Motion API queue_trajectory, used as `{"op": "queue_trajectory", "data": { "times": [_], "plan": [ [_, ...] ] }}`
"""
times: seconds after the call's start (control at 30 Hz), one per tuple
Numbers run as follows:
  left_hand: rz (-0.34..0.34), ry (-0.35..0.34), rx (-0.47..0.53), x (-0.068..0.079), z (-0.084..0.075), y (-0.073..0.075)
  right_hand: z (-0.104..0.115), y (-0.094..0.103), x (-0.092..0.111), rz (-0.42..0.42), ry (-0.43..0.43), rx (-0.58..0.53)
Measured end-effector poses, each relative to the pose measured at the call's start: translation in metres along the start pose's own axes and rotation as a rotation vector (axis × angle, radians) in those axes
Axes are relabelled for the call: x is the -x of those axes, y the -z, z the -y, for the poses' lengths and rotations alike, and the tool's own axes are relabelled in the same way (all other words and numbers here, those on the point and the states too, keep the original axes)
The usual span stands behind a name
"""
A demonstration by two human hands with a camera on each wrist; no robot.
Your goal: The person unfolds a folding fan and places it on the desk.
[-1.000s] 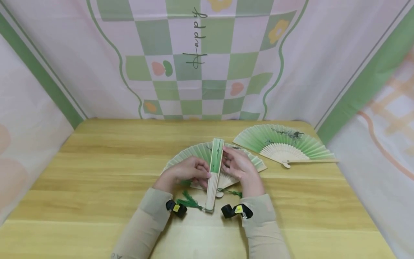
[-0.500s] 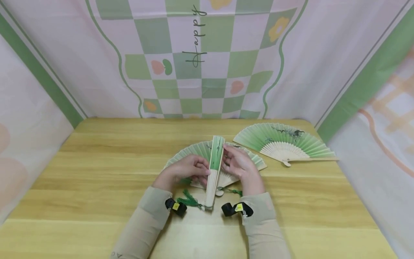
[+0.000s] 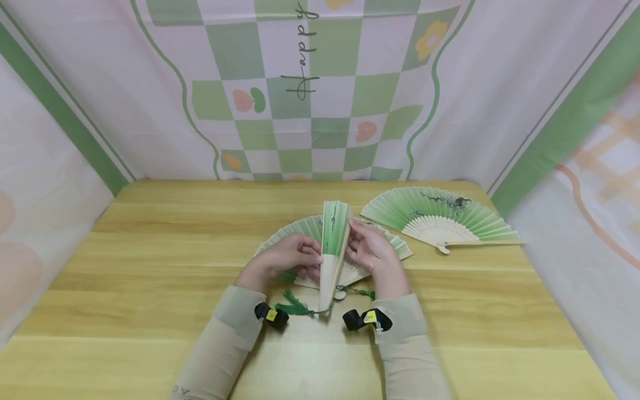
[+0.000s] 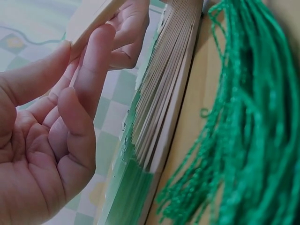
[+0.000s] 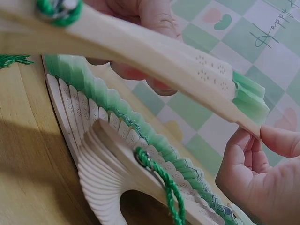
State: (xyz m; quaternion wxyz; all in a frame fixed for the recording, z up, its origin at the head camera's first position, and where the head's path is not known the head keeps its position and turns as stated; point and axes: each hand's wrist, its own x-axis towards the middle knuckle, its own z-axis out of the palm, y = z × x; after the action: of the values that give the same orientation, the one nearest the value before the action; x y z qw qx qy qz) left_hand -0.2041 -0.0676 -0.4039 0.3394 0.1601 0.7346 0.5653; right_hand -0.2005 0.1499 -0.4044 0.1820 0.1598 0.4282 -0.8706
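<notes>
Between the two hands, a green folding fan [image 3: 334,236] stands slightly spread, its pale ribs pointing down and a green tassel [image 3: 294,304] hanging at its pivot. My left hand [image 3: 292,256] pinches its left edge between thumb and fingers. On the other side my right hand [image 3: 371,250] pinches the right outer rib near the top, as the right wrist view shows at the rib's tip. Behind them lies a second fan [image 3: 300,226], spread on the table and partly hidden by the hands and the held fan. The tassel fills much of the left wrist view.
A third green fan [image 3: 440,214] lies spread at the back right of the wooden table [image 3: 165,278]. Patterned cloth [image 3: 332,100] hangs behind the table, and cloth walls stand at both sides. Another green cord [image 3: 361,293] lies by the second fan's pivot.
The held fan has spread from a nearly closed stack into a narrow wedge, its right outer rib moving right with the right hand. The fan also sits slightly higher in the head view.
</notes>
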Motion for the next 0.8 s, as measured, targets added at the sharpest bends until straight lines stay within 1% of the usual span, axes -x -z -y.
{"op": "queue_trajectory", "data": {
  "times": [0.33,0.47,0.8],
  "plan": [
    [-0.018,0.004,0.071,0.0001,-0.0003,0.0026,0.0016,-0.001,0.0006,-0.022,0.004,-0.033],
    [-0.03,0.002,0.086,0.0015,-0.0018,0.0036,0.0025,0.0006,0.0001,-0.044,0.012,-0.064],
    [-0.056,-0.014,0.109,0.0027,-0.0026,0.0058,0.0045,0.0027,0.0007,-0.047,0.021,-0.089]
  ]
}}
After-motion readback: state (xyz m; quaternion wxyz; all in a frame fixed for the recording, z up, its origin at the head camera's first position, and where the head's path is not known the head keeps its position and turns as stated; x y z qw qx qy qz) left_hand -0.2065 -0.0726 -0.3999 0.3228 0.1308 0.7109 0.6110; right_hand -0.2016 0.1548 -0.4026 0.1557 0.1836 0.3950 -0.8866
